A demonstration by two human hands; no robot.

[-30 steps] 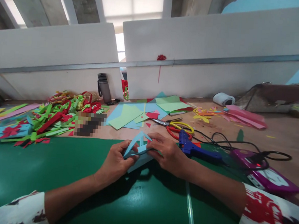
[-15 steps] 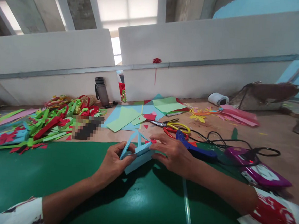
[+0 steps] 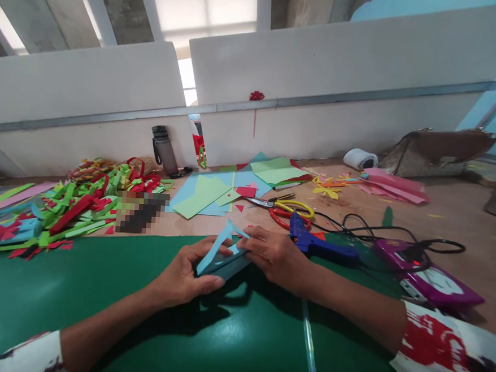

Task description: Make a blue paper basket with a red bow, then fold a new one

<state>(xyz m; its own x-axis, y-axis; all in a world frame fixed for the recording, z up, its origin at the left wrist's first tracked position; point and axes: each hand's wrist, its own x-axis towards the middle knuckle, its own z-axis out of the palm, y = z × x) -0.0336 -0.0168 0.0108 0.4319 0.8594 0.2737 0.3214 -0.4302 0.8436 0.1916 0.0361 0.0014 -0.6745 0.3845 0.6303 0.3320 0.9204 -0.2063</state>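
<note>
A folded light blue paper piece (image 3: 231, 265) is held between both hands above the green mat (image 3: 135, 337). My left hand (image 3: 191, 271) grips its left end, thumb along the near side and fingers behind. My right hand (image 3: 274, 259) pinches the upper right edge, its fingers bent together. A blue strip rises in a peak from the piece's upper side. Just right of my right hand lies a blue glue gun (image 3: 320, 245). Scissors with yellow and red handles (image 3: 291, 208) lie behind it.
Green and red paper strips (image 3: 85, 203) are heaped at the left. Coloured sheets (image 3: 205, 191) and a dark bottle (image 3: 164, 150) stand or lie farther back. At the right are a purple device (image 3: 428, 275) with black cables and a brown bag (image 3: 441, 151). A clear stick (image 3: 310, 346) lies on the mat.
The blue paper has tilted and sits slightly lower. My left thumb has shifted down to its near side, and my right fingers have closed more tightly on its edge. The view has shifted slightly.
</note>
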